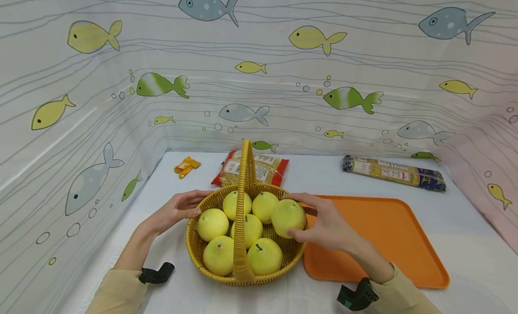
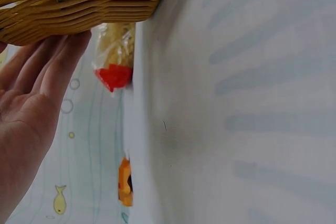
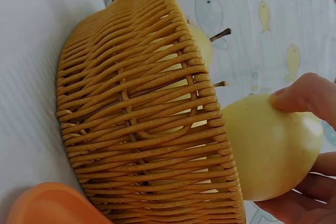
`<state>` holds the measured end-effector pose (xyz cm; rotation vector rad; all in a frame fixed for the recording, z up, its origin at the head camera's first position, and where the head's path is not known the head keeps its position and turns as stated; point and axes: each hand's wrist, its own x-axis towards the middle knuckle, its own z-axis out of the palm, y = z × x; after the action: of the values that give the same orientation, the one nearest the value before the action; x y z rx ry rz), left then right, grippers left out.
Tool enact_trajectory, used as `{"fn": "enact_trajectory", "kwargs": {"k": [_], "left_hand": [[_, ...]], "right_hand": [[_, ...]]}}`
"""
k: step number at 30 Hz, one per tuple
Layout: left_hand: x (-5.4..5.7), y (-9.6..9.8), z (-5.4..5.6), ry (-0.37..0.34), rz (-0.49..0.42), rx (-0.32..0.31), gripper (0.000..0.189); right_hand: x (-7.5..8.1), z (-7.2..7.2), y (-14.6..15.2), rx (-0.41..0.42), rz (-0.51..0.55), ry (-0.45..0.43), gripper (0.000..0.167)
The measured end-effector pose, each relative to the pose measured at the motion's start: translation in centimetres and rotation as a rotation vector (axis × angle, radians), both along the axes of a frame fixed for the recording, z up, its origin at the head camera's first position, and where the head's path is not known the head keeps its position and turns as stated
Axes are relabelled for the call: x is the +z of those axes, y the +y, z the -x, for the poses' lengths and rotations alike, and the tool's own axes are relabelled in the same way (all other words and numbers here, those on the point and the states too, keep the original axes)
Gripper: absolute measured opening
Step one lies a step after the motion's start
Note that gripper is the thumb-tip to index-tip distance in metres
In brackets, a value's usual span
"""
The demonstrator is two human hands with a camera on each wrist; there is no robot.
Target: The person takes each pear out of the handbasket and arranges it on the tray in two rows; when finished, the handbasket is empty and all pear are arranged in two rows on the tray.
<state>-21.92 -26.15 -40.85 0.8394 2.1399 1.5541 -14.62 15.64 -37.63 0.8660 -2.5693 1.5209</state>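
A yellow wicker basket (image 1: 194, 255) with a tall handle stands on the white table, with several yellow-green pears inside. My right hand (image 1: 325, 222) holds one pear (image 1: 288, 217) at the basket's right side, thumb on the near side and fingers round the far side. In the right wrist view, this pear (image 3: 273, 148) shows at the rim, between thumb and fingers. My left hand (image 1: 178, 209) rests against the basket's left side, thumb at the rim. The left wrist view shows its fingers (image 2: 65, 69) fairly straight along the woven wall (image 2: 100, 11); their tips are partly hidden.
An orange tray (image 1: 380, 242) lies right of the basket, under my right forearm. Behind the basket is a clear bag with red ends (image 1: 279, 170). Small orange packets (image 1: 187, 166) lie at the back left, and a long packet (image 1: 392, 172) at the back right.
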Motion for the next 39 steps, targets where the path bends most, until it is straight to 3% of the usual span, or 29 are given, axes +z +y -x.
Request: {"fn": "enact_trajectory", "kwargs": {"k": [12,39], "left_hand": [[0.2,0.1,-0.1,-0.005,-0.008,-0.006,0.052],[0.2,0.0,-0.2,-0.017,0.007,0.007,0.052]], "right_hand": [[0.4,0.4,0.7,0.000,0.063,0.060,0.064],[1.1,1.3,3.0,-0.148,0.051,0.104,0.062]]}}
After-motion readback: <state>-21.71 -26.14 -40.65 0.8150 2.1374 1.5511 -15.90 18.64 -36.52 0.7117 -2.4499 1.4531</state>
